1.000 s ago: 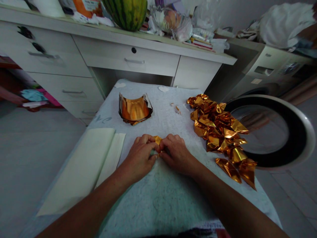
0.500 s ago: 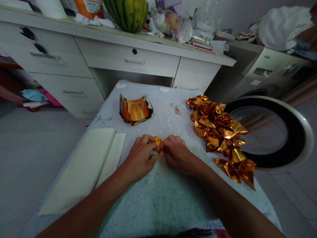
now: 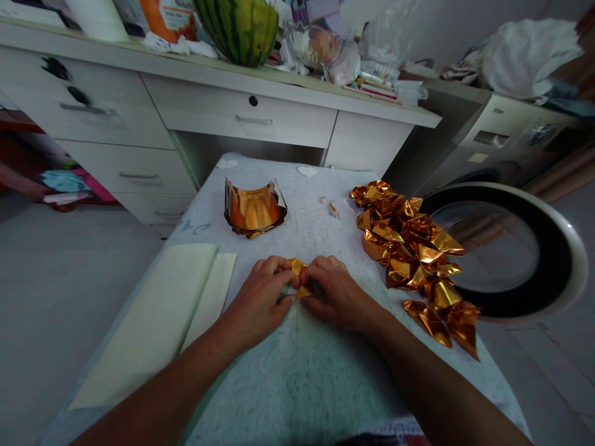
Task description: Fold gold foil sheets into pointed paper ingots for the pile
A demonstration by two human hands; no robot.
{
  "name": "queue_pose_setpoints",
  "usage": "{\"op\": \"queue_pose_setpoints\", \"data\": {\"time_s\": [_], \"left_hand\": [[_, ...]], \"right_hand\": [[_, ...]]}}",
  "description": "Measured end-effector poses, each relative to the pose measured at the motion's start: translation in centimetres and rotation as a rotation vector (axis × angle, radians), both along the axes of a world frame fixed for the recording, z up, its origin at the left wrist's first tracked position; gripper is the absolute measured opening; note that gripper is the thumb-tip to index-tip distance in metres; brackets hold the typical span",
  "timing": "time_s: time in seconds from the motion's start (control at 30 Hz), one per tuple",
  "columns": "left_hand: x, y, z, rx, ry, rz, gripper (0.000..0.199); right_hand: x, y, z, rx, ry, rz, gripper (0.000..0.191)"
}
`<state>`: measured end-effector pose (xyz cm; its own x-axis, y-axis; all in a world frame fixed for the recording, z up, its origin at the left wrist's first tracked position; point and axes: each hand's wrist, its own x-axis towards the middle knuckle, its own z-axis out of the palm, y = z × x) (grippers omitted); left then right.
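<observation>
My left hand point(image 3: 267, 290) and my right hand point(image 3: 335, 291) meet over the cloth-covered table. Both are closed on a small piece of gold foil paper point(image 3: 298, 267), pinching it from either side; the fingers hide most of it. Beyond them, a curved stack of gold foil sheets point(image 3: 255, 207) stands on the cloth. To the right lies a heap of folded gold foil pieces point(image 3: 409, 238). Pale folded paper sheets point(image 3: 149, 322) lie left of my left hand.
A few small scraps point(image 3: 333, 209) lie on the tablecloth point(image 3: 288, 378). Behind the table is a white desk point(image 3: 288, 118) with drawers, a cut watermelon point(image 3: 242, 31) on top. At right, the round door point(image 3: 564, 254) of a washing machine point(image 3: 469, 136) hangs open beside the table.
The right fingers have shifted slightly on the gold foil paper, and a little more of its lower edge shows. The view has tilted a touch; the other things stay put.
</observation>
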<state>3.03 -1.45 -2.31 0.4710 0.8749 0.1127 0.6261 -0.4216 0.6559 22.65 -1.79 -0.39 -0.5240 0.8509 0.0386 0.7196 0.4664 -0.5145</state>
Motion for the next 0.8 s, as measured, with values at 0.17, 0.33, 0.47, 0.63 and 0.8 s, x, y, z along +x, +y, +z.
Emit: {"op": "queue_pose_setpoints", "data": {"time_s": [0.17,0.33,0.47,0.63,0.8], "left_hand": [[-0.5,0.3,0.9,-0.039,-0.051,-0.015,0.023],[-0.7,0.9,1.4,-0.025,-0.109,0.039,0.022],[-0.9,1.3,0.8,0.094,-0.125,0.16,0.025],[-1.4,1.7,0.7,0.172,-0.042,0.287,0.02],[-1.6,2.1,0.4,0.159,0.053,0.221,0.016]], "right_hand": [[-0.2,0.2,0.0,0.05,-0.025,0.032,0.011],[-0.3,0.2,-0.2,0.096,0.017,0.0,0.015],[-0.3,0.2,-0.2,0.117,-0.02,0.042,0.012],[-0.4,-0.1,0.2,0.135,-0.105,0.071,0.006],[-0.5,-0.2,0.2,0.103,-0.046,0.044,0.005]]}}
